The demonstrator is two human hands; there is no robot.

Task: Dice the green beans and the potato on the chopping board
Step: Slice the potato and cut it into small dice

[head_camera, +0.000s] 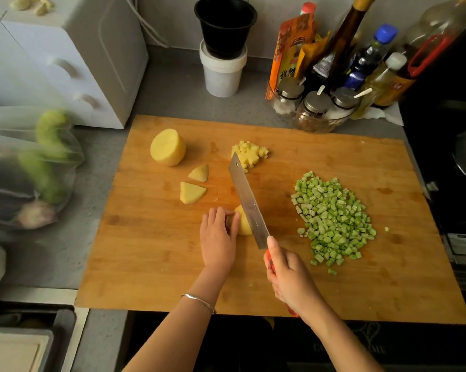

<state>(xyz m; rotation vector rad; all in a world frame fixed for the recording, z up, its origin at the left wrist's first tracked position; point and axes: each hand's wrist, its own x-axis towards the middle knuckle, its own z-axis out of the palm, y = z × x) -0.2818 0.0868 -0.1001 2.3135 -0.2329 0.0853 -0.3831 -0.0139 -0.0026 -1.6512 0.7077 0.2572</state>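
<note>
On the wooden chopping board (156,264), my left hand (217,238) holds down a potato piece (244,224) with curled fingers. My right hand (289,275) grips the red handle of a cleaver (246,200), whose blade rests against the right side of that piece. A pile of diced green beans (333,218) lies to the right of the blade. Diced potato (249,154) sits at the back by the blade's tip. A potato half (168,147) and two wedges (199,173) (191,193) lie to the left.
A clear bag of vegetables (38,167) lies left of the board beside a white drawer unit (73,60). Behind the board stand a white tub with a black pot (222,49) and a bowl of spice jars and bottles (328,98). A stove (454,157) is on the right.
</note>
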